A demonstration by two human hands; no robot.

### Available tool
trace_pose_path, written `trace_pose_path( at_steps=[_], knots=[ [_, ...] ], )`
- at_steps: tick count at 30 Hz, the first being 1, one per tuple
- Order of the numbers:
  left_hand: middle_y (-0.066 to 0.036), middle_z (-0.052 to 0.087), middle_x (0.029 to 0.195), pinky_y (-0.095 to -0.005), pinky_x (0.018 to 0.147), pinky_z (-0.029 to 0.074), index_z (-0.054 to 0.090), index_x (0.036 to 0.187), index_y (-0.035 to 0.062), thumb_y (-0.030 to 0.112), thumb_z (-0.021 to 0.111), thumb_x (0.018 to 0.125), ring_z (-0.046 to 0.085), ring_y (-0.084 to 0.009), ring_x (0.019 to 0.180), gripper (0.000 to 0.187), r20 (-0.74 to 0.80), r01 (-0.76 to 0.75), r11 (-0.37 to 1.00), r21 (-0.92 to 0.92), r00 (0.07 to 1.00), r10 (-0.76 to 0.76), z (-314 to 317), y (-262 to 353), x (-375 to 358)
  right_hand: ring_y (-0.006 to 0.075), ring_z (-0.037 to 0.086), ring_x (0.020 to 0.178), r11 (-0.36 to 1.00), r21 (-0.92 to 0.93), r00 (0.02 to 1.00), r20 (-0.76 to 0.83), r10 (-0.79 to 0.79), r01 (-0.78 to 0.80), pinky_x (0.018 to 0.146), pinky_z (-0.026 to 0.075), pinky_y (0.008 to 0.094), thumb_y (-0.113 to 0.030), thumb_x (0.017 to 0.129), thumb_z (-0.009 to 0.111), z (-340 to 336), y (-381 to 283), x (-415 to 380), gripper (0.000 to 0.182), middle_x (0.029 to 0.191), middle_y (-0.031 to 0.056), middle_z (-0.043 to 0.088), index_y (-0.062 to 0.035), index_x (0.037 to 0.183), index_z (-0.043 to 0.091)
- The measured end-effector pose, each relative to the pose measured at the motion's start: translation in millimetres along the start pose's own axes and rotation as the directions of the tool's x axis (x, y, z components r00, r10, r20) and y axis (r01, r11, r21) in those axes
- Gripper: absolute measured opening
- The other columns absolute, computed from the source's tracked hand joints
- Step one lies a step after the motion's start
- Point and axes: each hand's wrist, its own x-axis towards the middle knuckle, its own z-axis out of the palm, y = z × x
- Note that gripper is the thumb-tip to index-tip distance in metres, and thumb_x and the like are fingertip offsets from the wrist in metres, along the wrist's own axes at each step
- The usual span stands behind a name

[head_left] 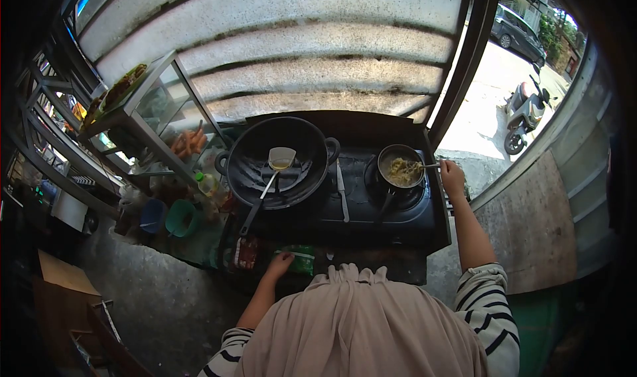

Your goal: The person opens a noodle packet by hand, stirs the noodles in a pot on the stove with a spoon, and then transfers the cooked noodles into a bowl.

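Note:
My right hand [452, 178] is closed on the handle of a utensil [430, 166] whose far end lies in a small pot [391, 152] of noodle-like food [402, 171] on the right burner. My left hand [281, 263] rests at the left edge of a green packet [303, 260] on the ledge before the stove; its fingers look bent, and whether they grip the packet is unclear. Beside it lies a red packet [245, 253]. A large black wok [265, 135] on the left holds a ladle [269, 186]. Between wok and pot lies a knife [342, 190].
A glass display case [159, 98] stands left of the black stove [371, 227]. Below it are a green bowl [182, 219], a blue bowl [153, 216] and a bottle [207, 183]. Corrugated sheeting rises behind the stove. A scooter [527, 115] and a car [517, 32] stand outside, right.

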Motion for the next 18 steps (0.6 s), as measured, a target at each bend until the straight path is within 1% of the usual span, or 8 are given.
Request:
trace_pose_path(
  at_steps=[1,3,4,7,10,12,15,18],
  knots=[
    [-0.017,0.063,0.102,-0.0343,0.085,0.044,0.059,0.107,-0.0005,0.036,0.055,0.084,0.06,-0.0268,0.097,0.044,-0.002,0.008,1.0,0.01,1.0,-0.008,-0.8,2.9,-1.3,0.0284,0.056,0.053,1.0,0.001,1.0,0.001,0.0,0.0,0.051,0.041,0.0406,-0.03,0.089,0.051,-10.7,-15.7,0.0,0.034,0.062,0.0128,0.057,-0.0047,0.066,0.05],
    [-0.017,0.063,0.102,-0.0343,0.085,0.044,0.059,0.107,-0.0003,0.036,0.055,0.084,0.06,-0.0269,0.097,0.043,-0.004,0.017,1.0,0.018,1.0,-0.017,-0.8,4.2,-2.2,0.0326,0.057,0.058,0.983,-0.104,0.986,-0.055,-0.158,0.152,0.052,0.043,0.043,-0.029,0.088,0.052,-28.3,-43.9,1.4,0.03,0.066,0.0128,0.058,-0.0068,0.067,0.051],
    [-0.017,0.063,0.102,-0.0342,0.084,0.044,0.059,0.107,-0.0001,0.036,0.055,0.084,0.06,-0.027,0.097,0.043,0.0,0.023,1.0,0.005,1.0,-0.023,-0.5,2.6,-1.7,0.0326,0.057,0.058,0.983,-0.106,0.986,-0.055,-0.158,0.151,0.052,0.043,0.043,-0.029,0.088,0.052,-32.4,-52.5,1.9,0.03,0.066,0.0128,0.058,-0.0068,0.067,0.051],
    [-0.017,0.063,0.102,-0.0341,0.084,0.044,0.059,0.107,0.0,0.036,0.055,0.083,0.06,-0.0269,0.096,0.044,0.008,0.014,1.0,-0.005,1.0,-0.014,1.0,-4.6,4.1,0.0302,0.058,0.058,0.885,-0.235,0.914,0.047,-0.403,0.402,0.052,0.045,0.0403,-0.031,0.086,0.054,-35.4,-64.8,6.8,0.028,0.063,0.0071,0.055,-0.0095,0.068,0.049],
    [-0.017,0.063,0.102,-0.034,0.083,0.044,0.06,0.107,-0.0001,0.036,0.055,0.083,0.06,-0.0267,0.096,0.043,0.0,0.016,1.0,0.008,1.0,-0.016,1.0,-0.9,2.4,0.0291,0.059,0.059,0.862,-0.265,0.902,0.116,-0.416,0.432,0.052,0.046,0.0399,-0.03,0.085,0.054,-28.1,-64.2,12.9,0.027,0.063,0.0062,0.055,-0.0101,0.069,0.05],
    [-0.017,0.063,0.101,-0.0339,0.083,0.044,0.06,0.106,-0.0003,0.036,0.055,0.083,0.06,-0.0266,0.095,0.043,-0.014,0.03,0.999,0.02,0.999,-0.029,-0.7,3.7,-1.9,0.0287,0.06,0.058,0.869,-0.268,0.909,0.092,-0.407,0.416,0.052,0.047,0.0402,-0.032,0.084,0.056,-25.4,-65.1,18.0,0.027,0.063,0.006,0.056,-0.0105,0.068,0.051],
    [-0.017,0.064,0.1,-0.0339,0.082,0.045,0.061,0.105,0.0002,0.036,0.056,0.083,0.061,-0.0269,0.094,0.042,-0.038,-0.011,1.0,0.025,0.999,0.011,-0.5,5.5,-4.6,0.0297,0.06,0.058,0.854,-0.221,0.879,0.196,-0.435,0.471,0.052,0.048,0.0404,-0.034,0.082,0.057,-27.8,-68.3,25.0,0.03,0.064,0.0069,0.059,-0.01,0.066,0.053],
    [-0.017,0.064,0.099,-0.034,0.082,0.045,0.061,0.105,0.0007,0.035,0.056,0.083,0.061,-0.027,0.093,0.04,-0.038,-0.006,1.0,0.025,0.999,0.007,1.6,1.7,-1.0,0.0298,0.06,0.058,0.856,-0.212,0.879,0.192,-0.436,0.471,0.052,0.048,0.0407,-0.033,0.083,0.057,-32.4,-73.3,33.0,0.03,0.064,0.0076,0.059,-0.0096,0.065,0.052]
  ],
)
